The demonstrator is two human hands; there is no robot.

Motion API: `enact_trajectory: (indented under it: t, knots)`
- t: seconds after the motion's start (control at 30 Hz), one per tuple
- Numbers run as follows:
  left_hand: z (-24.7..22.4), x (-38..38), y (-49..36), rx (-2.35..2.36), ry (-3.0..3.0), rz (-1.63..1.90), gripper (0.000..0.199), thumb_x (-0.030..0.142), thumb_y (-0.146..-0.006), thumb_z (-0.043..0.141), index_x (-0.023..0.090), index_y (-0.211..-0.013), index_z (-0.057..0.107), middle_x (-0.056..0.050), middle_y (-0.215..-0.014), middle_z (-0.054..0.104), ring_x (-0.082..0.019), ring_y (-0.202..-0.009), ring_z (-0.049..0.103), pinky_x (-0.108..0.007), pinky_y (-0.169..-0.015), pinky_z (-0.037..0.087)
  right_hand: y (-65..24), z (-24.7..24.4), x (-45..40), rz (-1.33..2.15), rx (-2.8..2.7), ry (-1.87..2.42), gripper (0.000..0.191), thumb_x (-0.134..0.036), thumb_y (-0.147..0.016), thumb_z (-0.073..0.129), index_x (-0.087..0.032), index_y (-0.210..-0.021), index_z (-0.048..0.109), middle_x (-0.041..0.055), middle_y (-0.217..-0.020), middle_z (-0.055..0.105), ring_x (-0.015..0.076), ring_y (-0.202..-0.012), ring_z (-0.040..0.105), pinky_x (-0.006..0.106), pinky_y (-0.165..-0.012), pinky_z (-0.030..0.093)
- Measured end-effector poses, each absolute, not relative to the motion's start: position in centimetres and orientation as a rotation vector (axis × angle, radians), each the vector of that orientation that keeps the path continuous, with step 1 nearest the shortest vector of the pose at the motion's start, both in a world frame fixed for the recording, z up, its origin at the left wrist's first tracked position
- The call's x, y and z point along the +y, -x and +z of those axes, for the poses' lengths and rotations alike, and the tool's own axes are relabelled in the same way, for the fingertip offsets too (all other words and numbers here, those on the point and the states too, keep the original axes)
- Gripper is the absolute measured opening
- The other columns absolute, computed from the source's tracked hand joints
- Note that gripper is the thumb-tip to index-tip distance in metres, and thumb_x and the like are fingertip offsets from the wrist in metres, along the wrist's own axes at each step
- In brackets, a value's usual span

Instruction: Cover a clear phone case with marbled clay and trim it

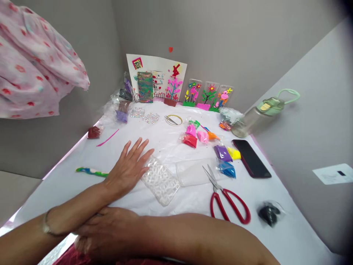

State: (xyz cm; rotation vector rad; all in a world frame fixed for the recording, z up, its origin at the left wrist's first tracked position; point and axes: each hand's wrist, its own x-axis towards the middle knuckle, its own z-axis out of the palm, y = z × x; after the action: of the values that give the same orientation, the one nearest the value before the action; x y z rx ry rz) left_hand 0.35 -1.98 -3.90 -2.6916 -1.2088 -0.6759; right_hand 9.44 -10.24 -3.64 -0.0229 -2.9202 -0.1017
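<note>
Left hand (127, 170) flat on surface (275, 235), just left of the textured case (160, 180). Scissors (224, 197) right of case. Phone (250, 158) farther right, bottle (255, 116) behind it. Clay bags (209, 147) between, decorated cards (176, 86) at back wall.

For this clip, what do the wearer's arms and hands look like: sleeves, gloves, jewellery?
Both forearms are bare, with no sleeves and no gloves showing. The left hand has a thin bangle around its wrist. The right hand shows no ring or band in this view, though part of it is hidden under the left forearm.
</note>
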Motion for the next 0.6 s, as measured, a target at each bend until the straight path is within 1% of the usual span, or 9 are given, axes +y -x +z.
enact_trajectory:
  t: [0.07, 0.13, 0.23, 0.3, 0.37, 0.4, 0.43, 0.53, 0.6]
  knots:
    - [-3.3, -3.3, 0.6, -1.329, 2.741, -0.787, 0.051, 0.028, -0.104, 0.046, 0.021, -0.154, 0.036, -0.020, -0.166, 0.035, -0.034, -0.158, 0.020, -0.062, -0.124, 0.030, -9.2, -4.2, -10.4, -0.053, -2.922, -0.020, 0.034, -0.023, -0.106, 0.041, -0.019, -0.118, 0.073, 0.0059, -0.150, 0.058, 0.0188, -0.137, 0.054, 0.033, -0.123, 0.029]
    - [-1.8, -4.0, 1.7, -1.575, 2.752, -1.001, 0.051, 0.034, -0.106, 0.040, 0.026, -0.156, 0.035, -0.013, -0.168, 0.035, -0.031, -0.157, 0.025, -0.058, -0.123, 0.035, -9.0, -4.6, -10.6, -0.049, -2.915, 0.021, 0.037, -0.018, -0.107, 0.038, -0.020, -0.117, 0.073, 0.0054, -0.152, 0.056, 0.0191, -0.140, 0.051, 0.035, -0.124, 0.027]
    - [0.8, -4.4, 4.3, -1.893, 2.642, -1.194, 0.038, 0.043, -0.106, 0.039, 0.037, -0.140, 0.054, -0.002, -0.151, 0.059, -0.029, -0.145, 0.049, -0.054, -0.120, 0.042, -9.2, -4.6, -10.8, -0.100, -2.867, 0.105, 0.040, -0.012, -0.107, 0.035, -0.019, -0.117, 0.073, 0.0081, -0.159, 0.048, 0.0215, -0.147, 0.043, 0.038, -0.123, 0.027]
    - [1.5, -4.5, 6.7, -1.949, 2.642, -1.112, 0.033, 0.052, -0.101, 0.046, 0.040, -0.126, 0.064, 0.002, -0.138, 0.069, -0.029, -0.131, 0.062, -0.051, -0.108, 0.055, -9.4, -4.3, -10.7, -0.122, -2.859, 0.081, 0.041, -0.011, -0.107, 0.033, -0.017, -0.116, 0.073, 0.0095, -0.158, 0.049, 0.0223, -0.146, 0.044, 0.037, -0.119, 0.033]
    - [0.7, -4.8, 9.5, -1.942, 2.777, -0.874, 0.035, 0.058, -0.095, 0.056, 0.042, -0.124, 0.066, 0.004, -0.136, 0.070, -0.030, -0.122, 0.067, -0.045, -0.089, 0.065, -9.4, -3.9, -10.5, -0.123, -2.885, 0.032, 0.042, -0.010, -0.107, 0.033, -0.018, -0.117, 0.072, 0.0100, -0.156, 0.050, 0.0228, -0.144, 0.046, 0.038, -0.117, 0.035]
    - [-0.1, -4.9, 10.8, -1.834, 2.849, -0.762, 0.038, 0.062, -0.088, 0.063, 0.043, -0.120, 0.068, 0.005, -0.134, 0.071, -0.030, -0.121, 0.067, -0.045, -0.090, 0.065, -9.3, -3.8, -10.3, -0.108, -2.900, 0.025, 0.041, -0.011, -0.107, 0.033, -0.019, -0.121, 0.071, 0.0096, -0.157, 0.050, 0.0229, -0.145, 0.046, 0.038, -0.118, 0.034]
    - [-1.1, -5.0, 11.9, -1.738, 2.902, -0.666, 0.038, 0.063, -0.085, 0.068, 0.044, -0.117, 0.071, 0.006, -0.134, 0.071, -0.030, -0.123, 0.066, -0.047, -0.099, 0.061, -9.1, -3.6, -10.1, -0.066, -2.918, 0.006, 0.039, -0.013, -0.108, 0.035, -0.020, -0.125, 0.070, 0.0090, -0.157, 0.050, 0.0231, -0.145, 0.045, 0.038, -0.118, 0.034]
    - [-3.3, -5.2, 13.9, -1.777, 3.013, -0.530, 0.023, 0.052, -0.089, 0.065, 0.041, -0.107, 0.076, 0.006, -0.137, 0.070, -0.028, -0.130, 0.062, -0.038, -0.112, 0.050, -8.7, -2.2, -9.2, 0.215, -2.984, -0.030, 0.035, -0.023, -0.108, 0.042, -0.020, -0.134, 0.065, 0.0069, -0.152, 0.056, 0.0218, -0.142, 0.049, 0.032, -0.116, 0.037]
    - [-3.2, -4.9, 13.9, -1.925, 3.035, -0.585, 0.024, 0.052, -0.092, 0.061, 0.037, -0.103, 0.076, 0.006, -0.131, 0.072, -0.028, -0.126, 0.064, -0.034, -0.108, 0.052, -9.2, -0.3, -8.3, 0.458, -3.002, 0.028, 0.036, -0.029, -0.109, 0.041, -0.017, -0.135, 0.062, 0.0037, -0.141, 0.065, 0.0181, -0.130, 0.059, 0.027, -0.110, 0.044]
